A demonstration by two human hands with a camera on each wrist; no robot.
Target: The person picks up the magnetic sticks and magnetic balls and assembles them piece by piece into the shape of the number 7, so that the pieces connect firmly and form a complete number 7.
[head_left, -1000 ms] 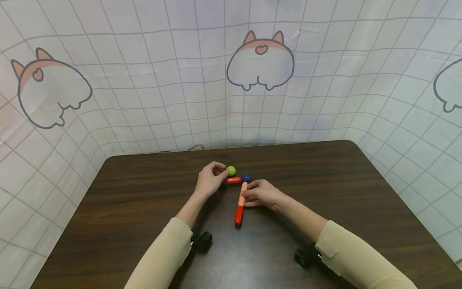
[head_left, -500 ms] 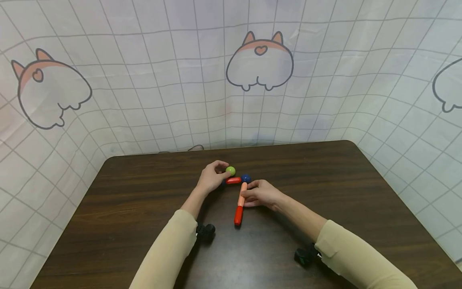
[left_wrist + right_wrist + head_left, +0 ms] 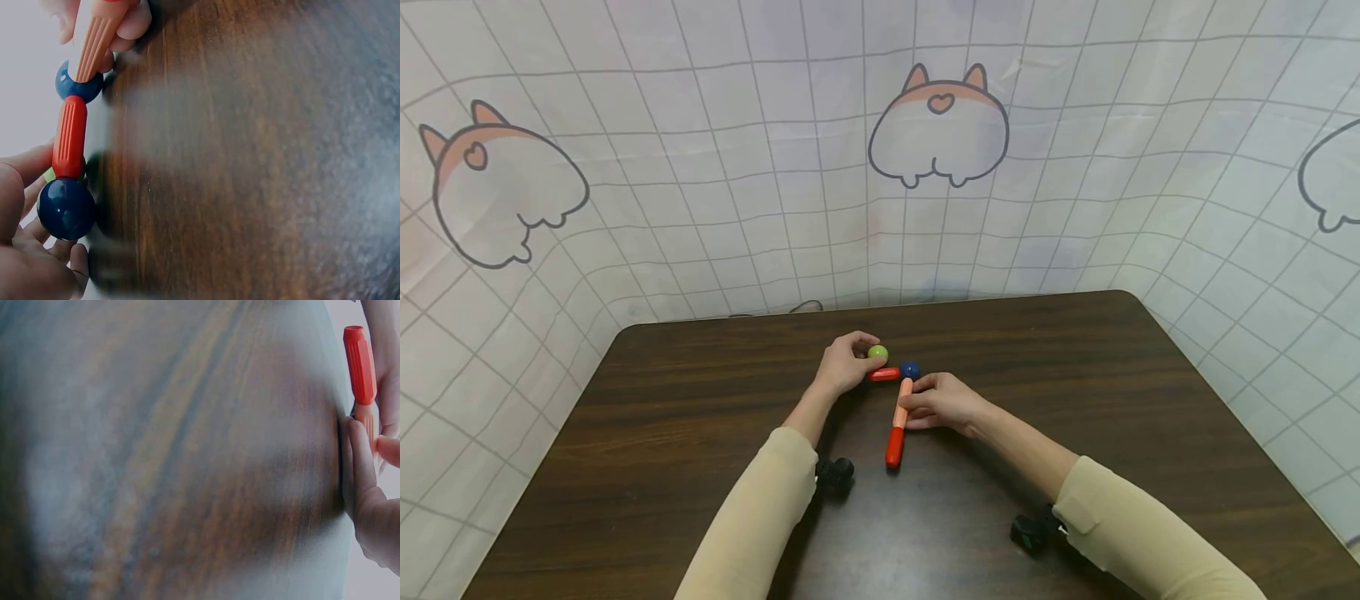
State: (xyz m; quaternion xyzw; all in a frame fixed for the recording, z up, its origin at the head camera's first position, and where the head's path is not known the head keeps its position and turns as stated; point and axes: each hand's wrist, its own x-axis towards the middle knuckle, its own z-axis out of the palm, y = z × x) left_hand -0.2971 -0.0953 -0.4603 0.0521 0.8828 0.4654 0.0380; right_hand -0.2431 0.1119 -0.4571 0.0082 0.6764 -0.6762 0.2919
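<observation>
On the table, my left hand (image 3: 844,364) has thumb and fingertips curled round a small green ball (image 3: 877,355). Just below the ball lies a short red ribbed rod (image 3: 884,375), with a dark blue ball (image 3: 910,369) at its right end. A second blue ball (image 3: 66,209), at the rod's other end, shows in the left wrist view. My right hand (image 3: 945,403) pinches a peach ribbed rod (image 3: 902,403) between thumb and fingers. Its far tip meets the right blue ball, and a longer red piece (image 3: 360,365) continues from its near end.
The dark wood table (image 3: 662,450) reaches back to a white grid-patterned cloth (image 3: 760,183) hung behind and at the sides. Black wrist cameras (image 3: 837,473) sit below both sleeves. A thin dark cable (image 3: 807,305) shows at the table's back edge.
My left hand has slid slightly right, bringing its thumb and fingers from beside the green ball to round it. The right hand and the joined rods have stayed in place.
</observation>
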